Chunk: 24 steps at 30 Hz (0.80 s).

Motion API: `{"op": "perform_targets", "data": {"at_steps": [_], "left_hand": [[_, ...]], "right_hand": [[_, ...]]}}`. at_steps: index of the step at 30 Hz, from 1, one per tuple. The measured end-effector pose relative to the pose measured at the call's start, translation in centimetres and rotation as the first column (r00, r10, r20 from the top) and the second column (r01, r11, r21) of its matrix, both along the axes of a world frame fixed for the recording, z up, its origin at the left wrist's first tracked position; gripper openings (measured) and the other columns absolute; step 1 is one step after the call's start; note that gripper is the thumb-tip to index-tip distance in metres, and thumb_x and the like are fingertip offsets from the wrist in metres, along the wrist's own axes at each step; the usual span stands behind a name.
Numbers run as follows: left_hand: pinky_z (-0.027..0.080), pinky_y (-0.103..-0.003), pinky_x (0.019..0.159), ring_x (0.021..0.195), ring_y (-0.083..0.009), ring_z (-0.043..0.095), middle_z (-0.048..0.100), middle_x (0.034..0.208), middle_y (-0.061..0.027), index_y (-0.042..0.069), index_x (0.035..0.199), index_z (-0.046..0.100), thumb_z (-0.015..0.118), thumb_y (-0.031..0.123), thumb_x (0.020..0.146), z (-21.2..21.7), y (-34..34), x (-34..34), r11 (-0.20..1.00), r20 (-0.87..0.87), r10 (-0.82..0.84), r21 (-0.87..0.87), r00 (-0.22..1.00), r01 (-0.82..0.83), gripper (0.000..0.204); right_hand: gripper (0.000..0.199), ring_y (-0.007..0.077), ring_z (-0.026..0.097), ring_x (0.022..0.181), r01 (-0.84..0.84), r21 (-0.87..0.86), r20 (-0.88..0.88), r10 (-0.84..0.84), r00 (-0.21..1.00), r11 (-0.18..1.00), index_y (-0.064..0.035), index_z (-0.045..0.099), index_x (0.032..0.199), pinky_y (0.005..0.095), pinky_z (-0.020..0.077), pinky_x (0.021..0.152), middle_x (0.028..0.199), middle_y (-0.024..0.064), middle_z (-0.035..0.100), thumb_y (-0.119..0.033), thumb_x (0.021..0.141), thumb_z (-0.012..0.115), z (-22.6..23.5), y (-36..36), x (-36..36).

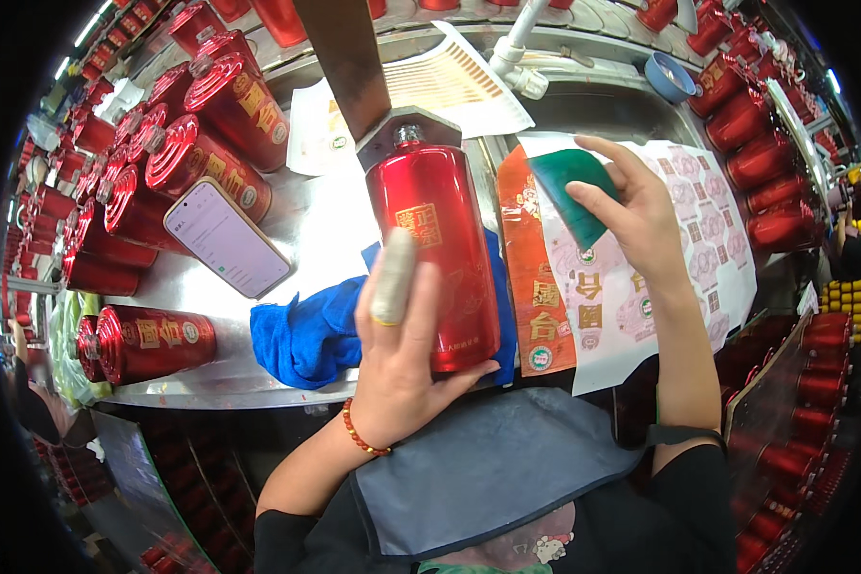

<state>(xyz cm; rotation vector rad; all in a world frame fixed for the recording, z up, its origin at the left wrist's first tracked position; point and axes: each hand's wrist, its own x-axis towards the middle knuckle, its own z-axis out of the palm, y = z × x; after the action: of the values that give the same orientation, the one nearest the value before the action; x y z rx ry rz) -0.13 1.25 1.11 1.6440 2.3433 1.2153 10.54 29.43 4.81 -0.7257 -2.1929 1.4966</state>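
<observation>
A glossy red bottle [440, 191] with a gold square emblem lies in the middle, its clear neck toward an angled metal holder [373, 129]. My left hand [397, 368] holds the lower part of the bottle, thumb along its base. One finger wears a pale cover and is blurred. In my right hand [646, 215], a flat, curved green scraper [574, 187] is pinched between thumb and fingers. It is over a white transfer sheet [689, 230] and a red sheet with gold lettering [536, 277]. Blue cloth [311, 330] lies left of the bottle and partly under it.
A lit smartphone [225, 234] leans near red bottles [210, 163] on the left of the metal table. Another printed sheet [430, 96] lies behind, beside a white pipe [517, 57]. A blue bowl [670, 77] stands at back right, near racks of red bottles [765, 163].
</observation>
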Motion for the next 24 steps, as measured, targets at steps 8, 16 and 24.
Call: {"op": "perform_targets", "data": {"at_steps": [8,16,24], "left_hand": [[0.036,-0.049,0.118,0.145,-0.0472,0.033,0.029,0.16,-0.028,-0.002,0.154,0.038,0.093,0.019,0.068,-0.2,0.4,-0.2,0.999,-0.089,0.047,0.03,0.995,-0.045,0.104],[0.037,-0.05,0.115,0.142,-0.051,0.037,0.025,0.159,-0.036,-0.01,0.158,0.018,0.092,0.032,0.075,-1.4,-0.7,-0.8,0.998,0.052,-0.022,0.052,0.998,0.019,0.119],[0.04,-0.05,0.113,0.14,-0.0517,0.04,0.029,0.156,-0.0373,-0.013,0.156,0.02,0.09,0.032,0.077,-1.1,-0.6,-1.0,0.996,0.023,-0.024,0.082,0.999,0.022,0.115]], "right_hand": [[0.036,0.0124,0.062,0.077,-0.262,0.069,0.205,0.243,0.948,0.963,0.0005,0.07,0.102,0.0288,0.0499,0.075,0.085,0.0067,0.069,-0.032,0.107,0.054,-1.8,1.7,-7.9],[0.046,0.039,0.072,0.101,-0.368,0.582,0.606,-0.084,0.791,0.726,0.0069,0.054,0.137,0.0481,0.0554,0.088,0.105,0.0256,0.073,-0.02,0.101,0.049,-3.8,1.1,-14.2],[0.057,0.039,0.071,0.106,-0.502,0.502,0.778,-0.115,0.618,0.704,0.0133,0.037,0.147,0.0469,0.0568,0.088,0.115,0.0268,0.071,-0.009,0.096,0.047,-3.6,1.7,-15.5]]}}
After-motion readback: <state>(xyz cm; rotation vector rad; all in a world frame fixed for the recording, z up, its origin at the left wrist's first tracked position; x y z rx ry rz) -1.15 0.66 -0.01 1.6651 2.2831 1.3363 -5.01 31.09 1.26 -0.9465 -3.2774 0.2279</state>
